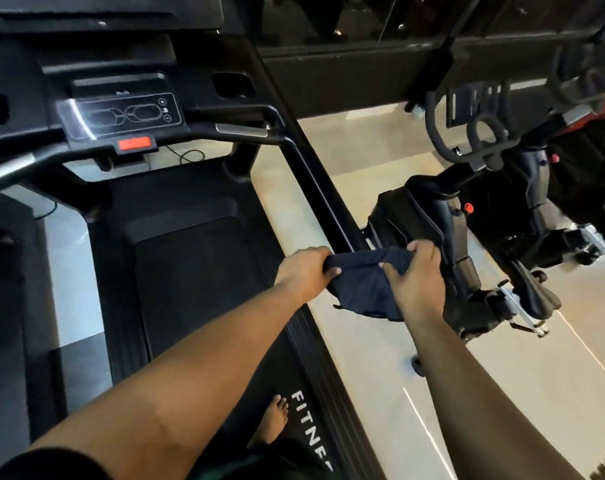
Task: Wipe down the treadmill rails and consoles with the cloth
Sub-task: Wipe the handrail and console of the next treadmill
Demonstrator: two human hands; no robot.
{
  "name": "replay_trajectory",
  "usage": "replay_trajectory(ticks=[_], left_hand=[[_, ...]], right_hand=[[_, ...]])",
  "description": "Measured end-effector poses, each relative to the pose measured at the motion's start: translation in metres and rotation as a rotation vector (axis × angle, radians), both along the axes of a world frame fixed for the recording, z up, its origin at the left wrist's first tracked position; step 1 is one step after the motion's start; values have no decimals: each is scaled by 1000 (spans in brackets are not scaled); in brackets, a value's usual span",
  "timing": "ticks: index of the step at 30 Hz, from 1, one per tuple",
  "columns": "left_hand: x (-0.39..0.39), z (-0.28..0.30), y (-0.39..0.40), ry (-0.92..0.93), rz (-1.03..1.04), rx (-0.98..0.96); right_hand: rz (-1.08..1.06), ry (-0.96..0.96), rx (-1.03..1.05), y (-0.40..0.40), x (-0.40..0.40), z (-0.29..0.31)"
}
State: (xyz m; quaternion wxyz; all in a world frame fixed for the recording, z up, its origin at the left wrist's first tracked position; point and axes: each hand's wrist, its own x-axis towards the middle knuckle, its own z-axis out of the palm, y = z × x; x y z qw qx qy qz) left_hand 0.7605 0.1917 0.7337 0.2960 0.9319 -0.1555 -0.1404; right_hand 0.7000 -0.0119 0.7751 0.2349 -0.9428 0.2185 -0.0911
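Note:
A dark navy cloth [363,282] is stretched between both hands over the near end of the treadmill's black right rail [315,188]. My left hand [304,271] grips the cloth's left end, fingers curled round it. My right hand [415,275] pinches the right end between thumb and fingers. The rest of the cloth hangs down below the hands. The rail runs up from the hands to the console [121,112], which has a glossy control panel and a red stop button [135,144].
The treadmill belt [190,271] lies to the left, with a side strip lettered FITNE [311,427] and my bare foot [273,420] on it. An exercise bike [467,237] stands close on the right over pale floor [363,358]. A second treadmill is at the far left.

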Motion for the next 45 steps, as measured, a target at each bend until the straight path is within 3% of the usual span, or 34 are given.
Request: replay_trajectory(ticks=[3,9,15,19,27,30,32,35,39,42,45], left_hand=[[18,-7,-24,-12,1,69],[42,-42,-24,41,-87,96],[77,-70,5,-66,-196,183],[117,-80,15,-133,-275,243],[149,-95,24,-244,-413,314],[161,-94,22,-276,-419,324],[172,-96,25,-316,-457,348],[186,-100,38,-345,-495,368],[209,-98,49,-364,-479,392],[225,-87,47,-363,-456,444],[239,-76,45,-377,-438,501]], right_hand=[[5,-32,-286,8,15,-29],[403,328,-658,11,-20,-99],[559,520,-788,10,31,-93],[628,653,-1010,42,77,-102],[954,995,-1141,16,21,-79],[1108,1023,-1362,44,79,-86],[1073,992,-1447,64,115,-94],[938,945,-1409,66,109,-98],[844,849,-1084,24,67,-86],[699,607,-807,26,105,-86],[616,545,-625,44,155,-93]])
